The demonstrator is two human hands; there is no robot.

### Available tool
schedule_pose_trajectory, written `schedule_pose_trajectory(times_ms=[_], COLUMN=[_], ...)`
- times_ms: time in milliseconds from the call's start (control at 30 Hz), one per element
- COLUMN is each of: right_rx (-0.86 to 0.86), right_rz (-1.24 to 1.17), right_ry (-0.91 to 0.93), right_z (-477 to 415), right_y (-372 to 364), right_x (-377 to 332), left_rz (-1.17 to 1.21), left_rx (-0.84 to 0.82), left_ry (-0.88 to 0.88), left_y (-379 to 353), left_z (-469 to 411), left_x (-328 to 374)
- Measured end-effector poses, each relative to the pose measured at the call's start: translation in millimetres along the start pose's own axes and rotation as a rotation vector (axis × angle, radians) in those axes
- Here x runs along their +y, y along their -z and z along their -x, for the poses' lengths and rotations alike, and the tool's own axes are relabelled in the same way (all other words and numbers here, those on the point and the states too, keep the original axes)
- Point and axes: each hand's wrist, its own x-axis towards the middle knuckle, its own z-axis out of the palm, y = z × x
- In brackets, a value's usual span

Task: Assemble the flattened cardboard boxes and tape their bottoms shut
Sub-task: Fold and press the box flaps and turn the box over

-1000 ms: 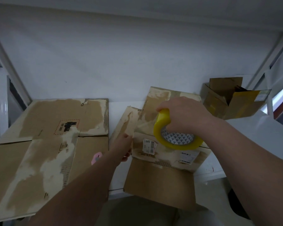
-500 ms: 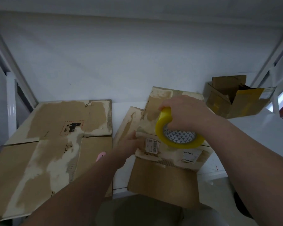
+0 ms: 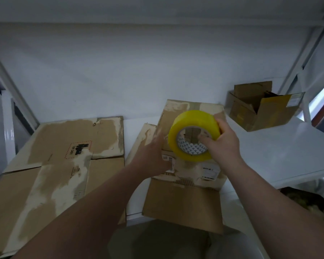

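A worn cardboard box (image 3: 183, 200) lies at the table's front edge with its flaps folded, one flap hanging toward me. My right hand (image 3: 224, 144) grips a yellow tape roll (image 3: 194, 135), lifted above the box and tilted so its core faces me, thumb inside the core. My left hand (image 3: 153, 154) lies on the box's left side with fingers extended, beside a white label. A large flattened cardboard box (image 3: 51, 165) lies to the left on the white table (image 3: 269, 150).
An assembled open box (image 3: 260, 107) stands at the back right of the table near the white wall. Shelf frame posts rise at both sides. A dark container (image 3: 307, 204) sits low at the right, below the table edge.
My right hand has raised the tape roll off the box and tilted it up to face me. My left hand has slid forward further onto the box top.
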Motion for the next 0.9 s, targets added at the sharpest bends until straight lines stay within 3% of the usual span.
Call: schedule_pose_trajectory(times_ms=[167,300,467,700,900], right_rx=[-0.116,-0.139,-0.239,-0.374,-0.488], right_rz=[0.501,0.901,1.219,1.533,1.576], right_ry=[0.247,0.301,0.343,0.294,0.227], right_z=[-4.8,-5.8,-0.6,2.7,9.8], right_y=[33.1,74.7,100.3,108.9,102.6], right_x=[-21.2,-27.4,-31.1,-20.6,9.0], left_rz=[-0.105,-0.256,-0.424,-0.498,-0.523], left_rx=[-0.033,-0.072,-0.090,-0.092,-0.114], left_ry=[0.078,0.079,0.056,0.061,0.057], left_y=[-5.4,-13.4,-21.4,-23.7,-23.3], left_z=[-2.5,-10.1,-10.2,-10.3,-9.7], left_x=[-1.3,-5.7,-8.6,-9.8,-10.5])
